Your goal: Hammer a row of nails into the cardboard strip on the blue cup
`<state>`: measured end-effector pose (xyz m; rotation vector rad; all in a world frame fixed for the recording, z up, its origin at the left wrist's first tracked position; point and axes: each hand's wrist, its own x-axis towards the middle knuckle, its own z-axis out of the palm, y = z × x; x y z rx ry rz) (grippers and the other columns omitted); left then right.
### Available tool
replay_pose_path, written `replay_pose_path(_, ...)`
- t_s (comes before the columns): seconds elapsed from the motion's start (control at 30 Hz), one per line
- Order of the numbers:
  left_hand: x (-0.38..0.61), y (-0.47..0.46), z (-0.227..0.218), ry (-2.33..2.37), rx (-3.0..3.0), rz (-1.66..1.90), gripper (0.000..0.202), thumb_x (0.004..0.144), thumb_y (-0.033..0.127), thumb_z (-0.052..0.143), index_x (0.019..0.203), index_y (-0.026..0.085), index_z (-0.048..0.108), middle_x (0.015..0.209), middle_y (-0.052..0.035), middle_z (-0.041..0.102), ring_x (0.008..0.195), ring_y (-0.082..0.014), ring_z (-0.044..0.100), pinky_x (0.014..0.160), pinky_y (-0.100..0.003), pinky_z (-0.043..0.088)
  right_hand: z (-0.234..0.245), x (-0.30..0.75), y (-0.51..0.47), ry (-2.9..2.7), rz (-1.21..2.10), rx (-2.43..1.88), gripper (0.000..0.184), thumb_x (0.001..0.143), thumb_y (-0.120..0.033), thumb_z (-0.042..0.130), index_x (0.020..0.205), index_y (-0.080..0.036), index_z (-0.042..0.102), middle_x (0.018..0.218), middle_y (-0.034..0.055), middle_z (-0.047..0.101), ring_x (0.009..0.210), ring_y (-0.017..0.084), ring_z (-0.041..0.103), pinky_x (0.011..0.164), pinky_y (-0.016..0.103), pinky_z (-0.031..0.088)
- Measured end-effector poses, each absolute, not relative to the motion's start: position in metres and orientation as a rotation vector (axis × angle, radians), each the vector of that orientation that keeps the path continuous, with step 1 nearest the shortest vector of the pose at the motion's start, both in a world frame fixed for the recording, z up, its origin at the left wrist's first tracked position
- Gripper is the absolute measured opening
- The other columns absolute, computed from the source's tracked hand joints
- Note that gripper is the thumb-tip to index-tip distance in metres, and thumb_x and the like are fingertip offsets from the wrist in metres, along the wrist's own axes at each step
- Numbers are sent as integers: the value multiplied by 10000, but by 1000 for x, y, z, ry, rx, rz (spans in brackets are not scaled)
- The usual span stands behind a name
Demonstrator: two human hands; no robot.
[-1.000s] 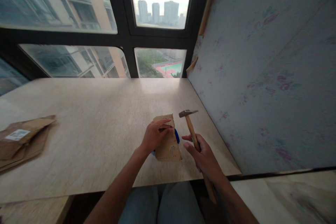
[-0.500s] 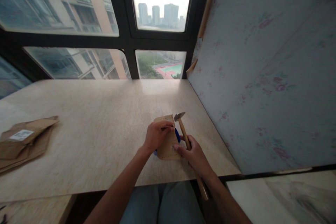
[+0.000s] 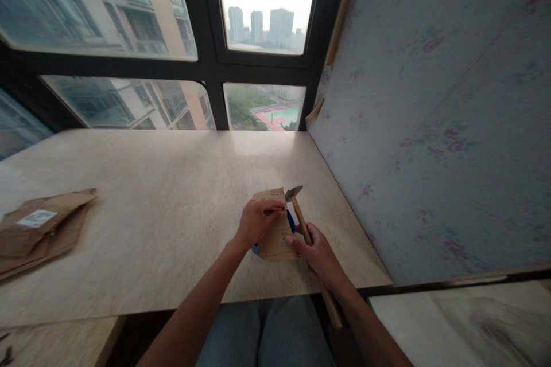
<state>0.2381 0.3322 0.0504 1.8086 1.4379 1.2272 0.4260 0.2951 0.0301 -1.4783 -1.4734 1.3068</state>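
A small hammer (image 3: 303, 228) with a wooden handle is gripped in my right hand (image 3: 319, 252), its metal head pointing away from me and its handle end hanging past the table edge. The right thumb also rests on a tan piece (image 3: 275, 243) with rounded corners and a row of small holes or marks along its edge. My left hand (image 3: 258, 221) lies over the upper part of this tan piece, thumb and fingertips pinched at its right edge. What the pinch holds is too small to make out. Something blue (image 3: 291, 221) shows from beneath the tan piece.
Folded brown paper bags (image 3: 43, 229) with a white label lie at the left of the pale tabletop (image 3: 163, 200). A flower-patterned wall (image 3: 430, 143) bounds the right side. Dark-framed windows (image 3: 210, 69) stand behind the table. The front edge runs just above my legs.
Almost nothing differs. The view has shifted very slightly, while both hands, the hammer and the tan piece keep their places.
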Motion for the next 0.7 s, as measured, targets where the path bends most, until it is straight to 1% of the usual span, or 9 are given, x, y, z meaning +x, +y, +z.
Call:
replay_pose_path(0.13, 236, 335, 51, 1405, 1724, 1222, 116, 764, 198, 710, 842, 225, 793, 868, -41, 791, 824, -209, 743, 780, -327, 588, 32, 425, 294, -1456, 1330, -1475, 429, 736, -476, 732, 1032, -183, 630, 770, 32, 679, 726, 215, 662, 551, 252, 489)
replay_pose_path(0.33, 235, 341, 55, 1289, 1530, 1263, 91, 744, 250, 715, 788, 201, 778, 848, -37, 781, 777, -199, 732, 709, -302, 597, 36, 424, 294, -1461, 1334, -1503, 439, 741, -488, 727, 1036, -183, 616, 731, 15, 656, 619, 181, 631, 451, 222, 435)
replay_pose_path(0.4, 235, 342, 55, 1294, 1546, 1282, 81, 729, 258, 732, 766, 199, 774, 857, -43, 776, 787, -201, 726, 716, -303, 595, 36, 425, 295, -1475, 1335, -1507, 442, 755, -498, 711, 1046, -181, 611, 726, 14, 650, 597, 177, 620, 419, 217, 411)
replay_pose_path(0.47, 235, 341, 54, 1318, 1602, 1296, 70, 731, 254, 734, 760, 205, 774, 847, -43, 770, 800, -201, 720, 734, -306, 590, 36, 425, 295, -1480, 1332, -1504, 440, 757, -494, 711, 1053, -183, 615, 725, 17, 653, 594, 177, 622, 416, 216, 410)
replay_pose_path(0.6, 237, 339, 51, 1386, 1688, 1299, 78, 765, 252, 709, 793, 228, 778, 838, -37, 766, 801, -197, 716, 732, -310, 591, 34, 426, 296, -1453, 1327, -1495, 437, 737, -475, 735, 1057, -194, 633, 724, 24, 664, 613, 191, 646, 451, 231, 448)
replay_pose_path(0.7, 239, 337, 50, 1426, 1765, 1302, 106, 779, 232, 694, 835, 240, 784, 879, -40, 775, 838, -204, 721, 786, -339, 588, 32, 427, 297, -1442, 1333, -1493, 449, 732, -487, 739, 1060, -198, 637, 724, 25, 664, 618, 196, 652, 461, 240, 459)
